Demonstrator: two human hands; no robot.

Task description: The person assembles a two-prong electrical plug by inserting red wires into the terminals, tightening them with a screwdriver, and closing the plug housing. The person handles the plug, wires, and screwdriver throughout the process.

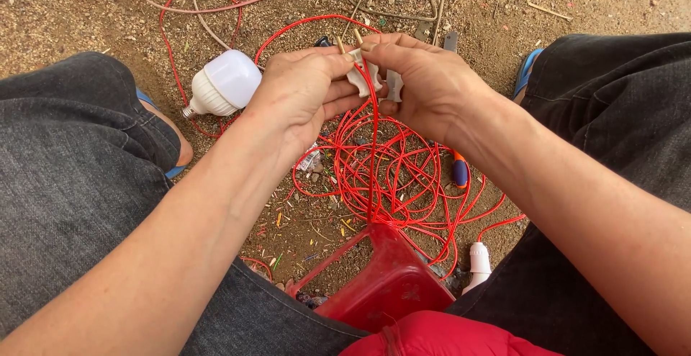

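Both hands' fingers [338,64] pinch white plug [360,75]; red wire [389,169] tangle below; bulb [223,82] left.

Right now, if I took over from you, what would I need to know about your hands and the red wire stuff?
Left hand: pinching the white plug from the left.
Right hand: gripping the plug's other side, with the red wire running down from it.
Things: the wire lies in a loose tangle on the dirt; a white bulb sits left of the hands, a white socket near the right knee.
Done: the wire reaches the plug.
Left: the plug looks open, not closed up.
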